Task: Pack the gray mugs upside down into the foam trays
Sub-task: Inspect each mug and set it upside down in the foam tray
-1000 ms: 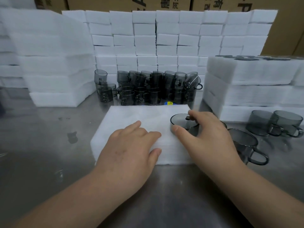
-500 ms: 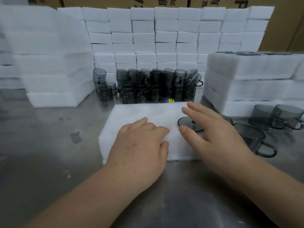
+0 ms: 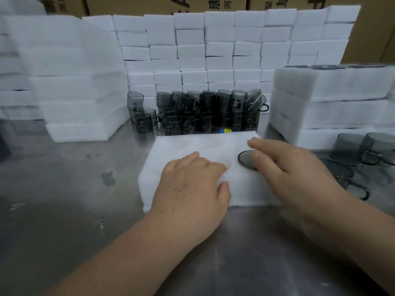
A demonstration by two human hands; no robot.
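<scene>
Head view
Tray: white rectangular foam tray (image 3: 181,146) lies on the grey metal desk (image 3: 74,189).
Mug: smoky gray glass mug (image 3: 245,161) sits upside down in the tray's right pocket, base up.
Left: left hand (image 3: 192,189) rests on the tray's near part, grip loose, holding nothing.
Right: right hand (image 3: 288,167) spreads its fingers over the mug's base, grip wide, holding nothing.

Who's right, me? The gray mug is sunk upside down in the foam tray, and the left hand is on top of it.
Not quite: the head view shows the right hand on top of the gray mug, sunk upside down in the foam tray. The left hand rests on the foam beside it.
</scene>
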